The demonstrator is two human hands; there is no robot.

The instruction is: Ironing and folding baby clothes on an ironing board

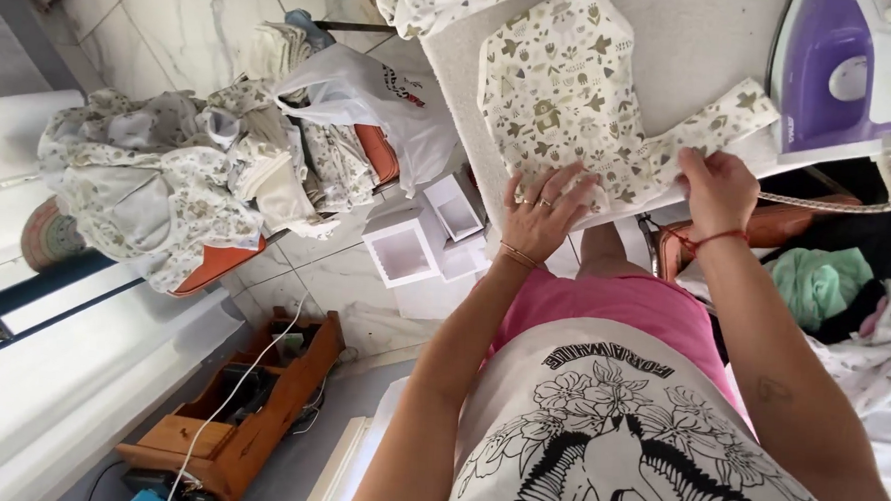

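Note:
A small cream garment (pixel 562 95) printed with olive leaves and animals lies flat on the white ironing board (pixel 695 41). My left hand (pixel 545 213) rests flat on its near edge, fingers spread, with rings and a bracelet. My right hand (pixel 717 187), a red cord at the wrist, pinches the garment's strap-like end (pixel 724 120) that runs toward the right. A purple and white iron (pixel 842 72) stands just beyond my right hand, its braided cord (pixel 818 203) running along the board's edge.
A heap of similar printed clothes (pixel 168 183) covers an orange chair at left, with a white plastic bag (pixel 362 97) beside it. Open white boxes (pixel 405 251) lie on the marble floor. A wooden rack (pixel 258 413) stands low left. Mint fabric (pixel 820 282) lies at right.

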